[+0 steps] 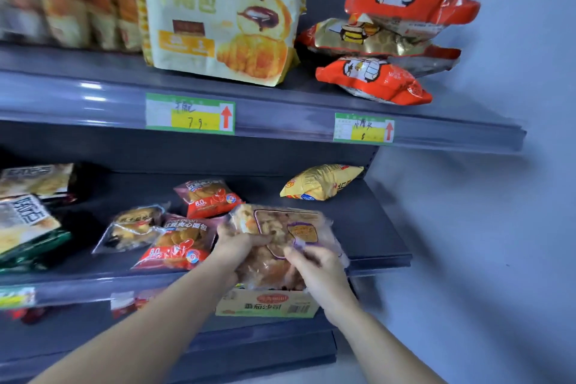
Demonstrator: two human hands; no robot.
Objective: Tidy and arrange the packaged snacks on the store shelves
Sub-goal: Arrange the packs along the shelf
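Note:
A clear bag of brown pastries with a purple label [280, 234] is held over the front edge of the middle shelf [374, 227]. My left hand [237, 243] grips its left side and my right hand [314, 265] pinches its lower right part. To the left of the bag lie two red bread packs [177, 246] [208, 198] and a clear pack of dark buns [134, 227]. A yellow snack bag [321, 182] lies at the back right of the same shelf.
On the upper shelf [280, 112] stand a large croissant bag [218, 12], a stack of orange and gold packs [389, 40] and blurred bread packs [62, 12]. Green-edged packs [28, 218] lie at the far left. A cardboard box [268, 302] sits below my hands. A wall [498, 227] bounds the right.

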